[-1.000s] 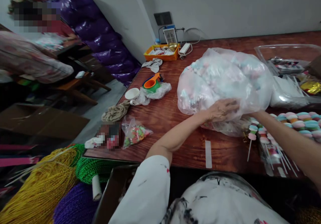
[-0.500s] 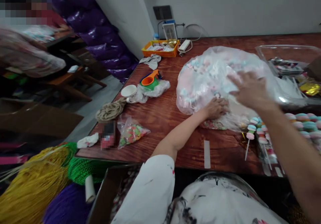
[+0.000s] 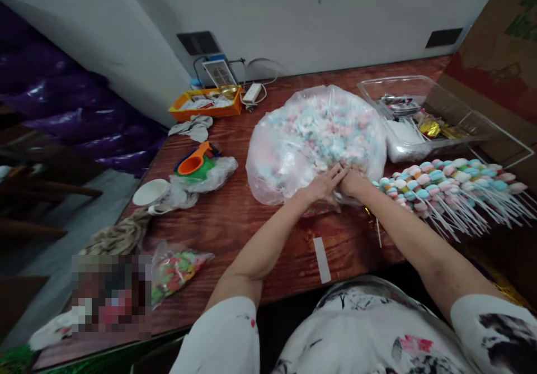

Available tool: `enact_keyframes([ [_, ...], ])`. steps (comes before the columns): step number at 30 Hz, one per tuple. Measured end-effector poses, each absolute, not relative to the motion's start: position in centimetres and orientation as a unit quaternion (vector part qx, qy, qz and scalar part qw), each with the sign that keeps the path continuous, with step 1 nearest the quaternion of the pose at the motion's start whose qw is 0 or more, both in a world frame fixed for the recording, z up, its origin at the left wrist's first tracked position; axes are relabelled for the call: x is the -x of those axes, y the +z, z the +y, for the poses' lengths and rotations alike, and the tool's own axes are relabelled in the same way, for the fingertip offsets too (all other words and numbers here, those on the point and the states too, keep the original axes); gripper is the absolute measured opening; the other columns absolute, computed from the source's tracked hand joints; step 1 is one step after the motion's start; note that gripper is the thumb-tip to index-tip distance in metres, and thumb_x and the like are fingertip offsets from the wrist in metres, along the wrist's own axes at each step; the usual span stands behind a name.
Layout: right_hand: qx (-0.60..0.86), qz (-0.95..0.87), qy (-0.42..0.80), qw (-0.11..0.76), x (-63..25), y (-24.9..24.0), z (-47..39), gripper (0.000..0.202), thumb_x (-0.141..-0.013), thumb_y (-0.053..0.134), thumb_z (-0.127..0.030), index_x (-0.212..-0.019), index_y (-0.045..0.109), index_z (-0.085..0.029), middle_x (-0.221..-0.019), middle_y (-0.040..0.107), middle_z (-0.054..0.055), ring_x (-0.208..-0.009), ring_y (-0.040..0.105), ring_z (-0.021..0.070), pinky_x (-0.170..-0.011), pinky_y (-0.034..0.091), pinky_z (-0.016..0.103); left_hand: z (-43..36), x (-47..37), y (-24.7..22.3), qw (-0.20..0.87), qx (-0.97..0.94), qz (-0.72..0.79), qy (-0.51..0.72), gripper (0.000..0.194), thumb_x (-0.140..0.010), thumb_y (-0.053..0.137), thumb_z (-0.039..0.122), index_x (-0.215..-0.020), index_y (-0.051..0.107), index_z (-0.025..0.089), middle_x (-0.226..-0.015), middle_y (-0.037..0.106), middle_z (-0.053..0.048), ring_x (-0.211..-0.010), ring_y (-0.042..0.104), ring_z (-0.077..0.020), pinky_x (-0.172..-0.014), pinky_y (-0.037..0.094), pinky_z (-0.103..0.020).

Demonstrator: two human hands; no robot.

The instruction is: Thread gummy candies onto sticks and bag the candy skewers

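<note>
A large clear plastic bag [image 3: 314,133] full of pastel pink, blue and white pieces lies on the wooden table. Both my hands are at its near edge, side by side. My left hand [image 3: 325,185] rests on the plastic with its fingers pointing to the right. My right hand [image 3: 351,183] is bent into the bag's near side, its fingertips hidden in plastic. Whether it grips the plastic cannot be made out. Right of the bag lies a pile of pastel candy skewers [image 3: 453,189] on white sticks.
A clear tray [image 3: 461,133] of packets stands at the back right beside a cardboard box [image 3: 499,72]. On the left are an orange tray [image 3: 180,111], tape dispenser [image 3: 191,164], white cup [image 3: 151,192] and bag of colourful pieces [image 3: 178,268].
The view has swung to the right. My right hand has come down from above the bag to its near edge, beside my left hand. More of the skewers now shows.
</note>
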State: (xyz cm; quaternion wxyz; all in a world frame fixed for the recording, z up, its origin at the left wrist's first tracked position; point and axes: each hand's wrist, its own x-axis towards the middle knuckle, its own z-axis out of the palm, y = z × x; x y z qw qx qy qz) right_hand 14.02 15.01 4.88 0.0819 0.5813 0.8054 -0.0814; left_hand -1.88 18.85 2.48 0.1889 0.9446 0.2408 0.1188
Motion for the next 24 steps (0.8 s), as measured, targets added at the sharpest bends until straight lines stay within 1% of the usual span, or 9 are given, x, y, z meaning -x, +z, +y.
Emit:
enact_keyframes([
  [2, -0.566, 0.815, -0.091, 0.079, -13.9, 5.8, 14.3, 0.048, -0.093, 0.038, -0.019, -0.139, 0.05, -0.012, -0.141, 0.053, 0.021, -0.13, 0.048, 0.0309, -0.105, 0.036, 0.046, 18.8, 2.2, 1.3, 0.201, -0.935, 0.273, 0.105, 0.101, -0.069, 0.077, 0.037, -0.152, 0.027, 0.009, -0.154, 0.037, -0.024, -0.141, 0.041, -0.0329, -0.111, 0.04, -0.042],
  [4, -0.549, 0.827, -0.101, 0.073, -13.6, 7.0, 13.2, 0.04, -0.093, 0.04, -0.02, -0.126, 0.061, -0.013, -0.125, 0.065, 0.018, -0.116, 0.058, 0.0283, -0.097, 0.04, 0.042, 19.1, 2.7, 0.5, 0.189, -0.922, 0.325, 0.086, 0.078, -0.079, 0.066, 0.025, -0.149, 0.035, 0.014, -0.149, 0.048, -0.017, -0.135, 0.049, -0.0257, -0.109, 0.043, -0.036],
  [7, -0.521, 0.846, -0.104, 0.049, -13.2, 9.7, 11.3, 0.036, -0.095, 0.038, -0.023, -0.118, 0.065, -0.02, -0.124, 0.067, 0.013, -0.111, 0.061, 0.0254, -0.094, 0.039, 0.039, 19.5, 2.8, 0.4, 0.15, -0.898, 0.412, 0.034, 0.038, -0.09, 0.052, 0.016, -0.126, 0.062, 0.019, -0.128, 0.065, -0.01, -0.121, 0.059, -0.0215, -0.104, 0.047, -0.033],
  [9, -0.499, 0.861, -0.096, 0.034, -13.6, 12.1, 10.2, 0.035, -0.094, 0.04, -0.021, -0.12, 0.064, -0.023, -0.127, 0.065, 0.011, -0.114, 0.06, 0.0257, -0.096, 0.037, 0.041, 19.9, 2.3, 0.8, 0.133, -0.882, 0.453, 0.013, 0.026, -0.093, 0.054, 0.024, -0.115, 0.066, 0.017, -0.12, 0.066, -0.01, -0.112, 0.062, -0.022, -0.098, 0.051, -0.038],
  [11, -0.511, 0.856, -0.072, 0.032, -15.2, 14.9, 9.4, 0.034, -0.094, 0.042, -0.021, -0.12, 0.064, -0.022, -0.12, 0.068, 0.011, -0.111, 0.061, 0.0261, -0.097, 0.036, 0.044, 20.3, 1.8, 1.2, 0.12, -0.866, 0.486, 0.005, 0.031, -0.094, 0.057, 0.034, -0.119, 0.061, 0.016, -0.122, 0.062, -0.01, -0.109, 0.062, -0.022, -0.094, 0.054, -0.042],
  [13, -0.559, 0.829, -0.024, 0.012, -17.9, 17.6, 8.7, 0.037, -0.095, 0.044, -0.025, -0.129, 0.059, -0.021, -0.12, 0.068, 0.012, -0.108, 0.063, 0.0262, -0.096, 0.039, 0.044, 20.9, 1.5, 1.6, 0.106, -0.847, 0.521, 0.001, 0.039, -0.093, 0.059, 0.039, -0.124, 0.057, 0.016, -0.125, 0.059, -0.009, -0.108, 0.061, -0.0218, -0.091, 0.055, -0.044],
  [17, -0.663, 0.742, 0.08, -0.06, -25.8, 20.8, 7.0, 0.041, -0.097, 0.04, -0.029, -0.132, 0.058, -0.014, -0.119, 0.069, 0.015, -0.107, 0.064, 0.0256, -0.091, 0.046, 0.038, 21.9, 1.4, 2.2, 0.08, -0.82, 0.566, -0.001, 0.032, -0.093, 0.057, 0.031, -0.115, 0.062, 0.009, -0.117, 0.064, -0.015, -0.108, 0.062, -0.0261, -0.091, 0.052, -0.042],
  [22, -0.713, 0.684, 0.117, -0.098, -31.3, 19.0, 1.5, 0.047, -0.099, 0.029, -0.036, -0.133, 0.059, -0.02, -0.126, 0.066, 0.014, -0.115, 0.061, 0.0323, -0.099, 0.046, 0.047, 21.2, 0.9, 2.8, 0.057, -0.82, 0.57, 0.005, 0.032, -0.092, 0.039, 0.012, -0.11, 0.062, 0.0, -0.12, 0.06, -0.029, -0.118, 0.055, -0.0358, -0.091, 0.046, -0.043],
  [24, -0.704, 0.696, 0.101, -0.101, -30.3, 16.6, -1.4, 0.05, -0.098, 0.028, -0.038, -0.143, 0.049, -0.031, -0.122, 0.067, 0.012, -0.112, 0.063, 0.036, -0.096, 0.047, 0.054, 20.1, 0.8, 3.3, 0.068, -0.82, 0.568, -0.005, 0.031, -0.09, 0.041, 0.011, -0.108, 0.062, -0.002, -0.114, 0.062, -0.029, -0.112, 0.058, -0.0348, -0.091, 0.046, -0.043],
])
